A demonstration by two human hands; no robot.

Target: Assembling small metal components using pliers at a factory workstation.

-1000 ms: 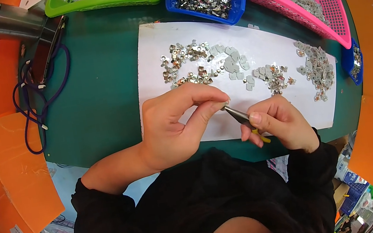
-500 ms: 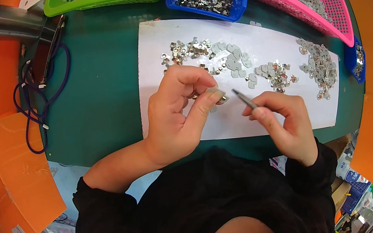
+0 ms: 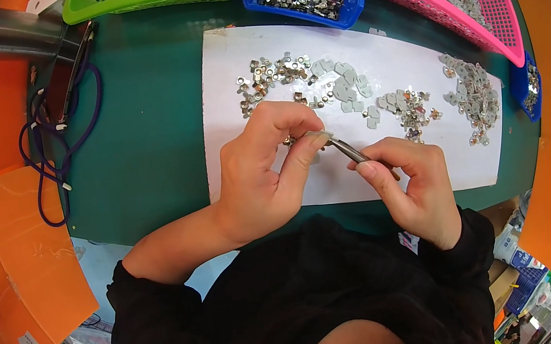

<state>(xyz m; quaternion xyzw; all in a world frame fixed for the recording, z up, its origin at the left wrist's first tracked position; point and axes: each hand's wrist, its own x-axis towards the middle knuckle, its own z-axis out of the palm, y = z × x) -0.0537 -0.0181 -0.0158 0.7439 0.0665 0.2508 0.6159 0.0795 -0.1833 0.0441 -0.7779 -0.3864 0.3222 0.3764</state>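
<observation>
We see the left hand [image 3: 258,174] with thumb and forefinger together, pinching a small piece [image 3: 328,138] almost covered by the fingertips. The right hand [image 3: 411,176] is wrapped on a slim metal tool [image 3: 351,151], which runs from the piece toward four o'clock; we cannot tell whether its tip touches the piece or is parted. So the piece lies inside the left pinch, at the tool's ten o'clock end.

On the white sheet [image 3: 225,51], loose shiny cups [image 3: 266,76] lie at eleven o'clock from the pinch and flat grey plates [image 3: 346,86] at one. Toward three o'clock are a nearer mixed pile [image 3: 413,109] and a farther pile [image 3: 474,96]. We judge the work partway: those piles may be joined pieces, too small to confirm, while loose plates and cups are left. Beyond, a blue tray [image 3: 356,9] sits at twelve.
</observation>
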